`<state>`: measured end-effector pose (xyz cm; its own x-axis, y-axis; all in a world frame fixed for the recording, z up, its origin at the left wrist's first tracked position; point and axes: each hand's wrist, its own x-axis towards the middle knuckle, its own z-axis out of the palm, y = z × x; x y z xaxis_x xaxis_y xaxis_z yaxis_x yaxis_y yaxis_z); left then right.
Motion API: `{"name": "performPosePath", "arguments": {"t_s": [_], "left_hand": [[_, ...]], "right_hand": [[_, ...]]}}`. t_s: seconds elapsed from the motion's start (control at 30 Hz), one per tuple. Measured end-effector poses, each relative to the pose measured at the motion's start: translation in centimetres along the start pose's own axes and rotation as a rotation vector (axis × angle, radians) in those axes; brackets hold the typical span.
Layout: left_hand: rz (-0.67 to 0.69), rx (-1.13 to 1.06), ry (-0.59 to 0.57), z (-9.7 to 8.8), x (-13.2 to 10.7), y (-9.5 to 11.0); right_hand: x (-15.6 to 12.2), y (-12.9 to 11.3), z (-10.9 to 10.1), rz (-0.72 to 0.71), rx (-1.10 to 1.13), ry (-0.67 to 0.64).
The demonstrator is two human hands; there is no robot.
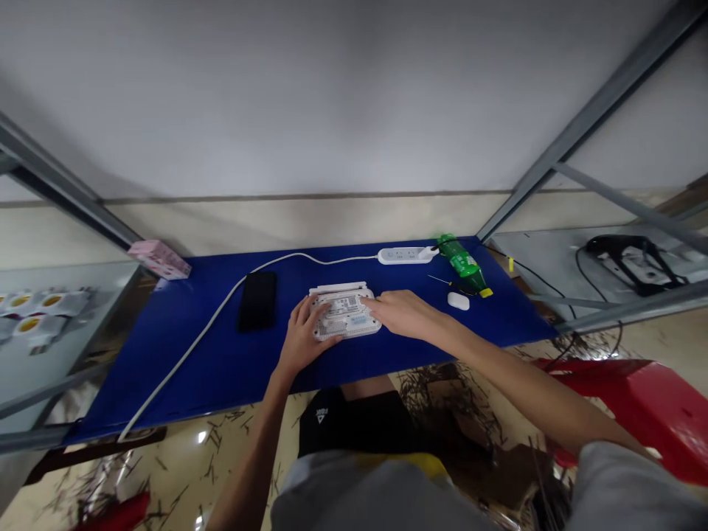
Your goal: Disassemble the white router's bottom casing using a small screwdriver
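Observation:
A white router (347, 313) lies bottom side up on the blue table, its printed label and vent grid facing me. Along its far edge runs a white bar, which looks like a folded antenna. My left hand (303, 332) grips the router's left side, with fingers on its top and the thumb along the near edge. Over the right part of the router is my right hand (399, 311), its fingers curled and its fingertips at the surface by the label. Whether something small sits in those fingertips is hidden.
A black phone (257, 301) lies left of the router beside a white cable (204, 330). Behind are a power strip (403, 255), a green bottle (463, 264), a thin screwdriver (449, 283) and a white earbud case (458, 301). A pink box (160, 259) stands far left.

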<state>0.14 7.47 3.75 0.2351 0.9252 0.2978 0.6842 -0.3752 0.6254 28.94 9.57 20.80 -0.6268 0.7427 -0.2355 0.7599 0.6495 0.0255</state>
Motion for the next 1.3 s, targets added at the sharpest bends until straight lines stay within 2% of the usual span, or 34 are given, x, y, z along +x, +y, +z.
{"name": "performPosePath", "arguments": {"t_s": [0.13,0.3,0.47,0.7,0.83,0.9,1.0,1.1,1.2,1.3], "left_hand": [[-0.022,0.018,-0.005,-0.1,0.1,0.1],[0.006,0.042,-0.022,-0.2,0.0,0.1],[0.003,0.008,-0.032,-0.1,0.1,-0.2],[-0.004,0.026,-0.042,0.0,-0.1,-0.1],[-0.003,0.030,-0.040,0.1,-0.2,-0.2],[0.000,0.033,-0.044,0.0,-0.2,-0.2],[-0.001,0.027,-0.052,-0.1,0.0,0.0],[-0.015,0.020,-0.060,-0.2,0.1,0.1],[-0.018,0.012,-0.062,-0.2,0.1,0.1],[-0.009,0.012,-0.054,-0.1,0.0,0.0]], "right_hand": [[0.5,-0.3,0.2,0.029,-0.002,-0.018],[0.7,0.5,0.6,-0.096,0.054,0.022],[0.7,0.8,0.3,0.001,0.000,-0.042],[1.0,2.0,1.2,-0.147,0.047,0.113],[1.4,1.8,1.7,-0.018,0.051,0.044],[1.3,1.5,1.6,-0.003,0.045,0.052],[0.9,1.5,0.9,-0.109,0.050,0.089],[0.5,1.7,0.0,-0.178,0.104,0.038],[0.4,1.6,-0.4,-0.084,0.086,-0.040],[0.4,1.5,-0.3,-0.022,0.042,-0.046]]}}
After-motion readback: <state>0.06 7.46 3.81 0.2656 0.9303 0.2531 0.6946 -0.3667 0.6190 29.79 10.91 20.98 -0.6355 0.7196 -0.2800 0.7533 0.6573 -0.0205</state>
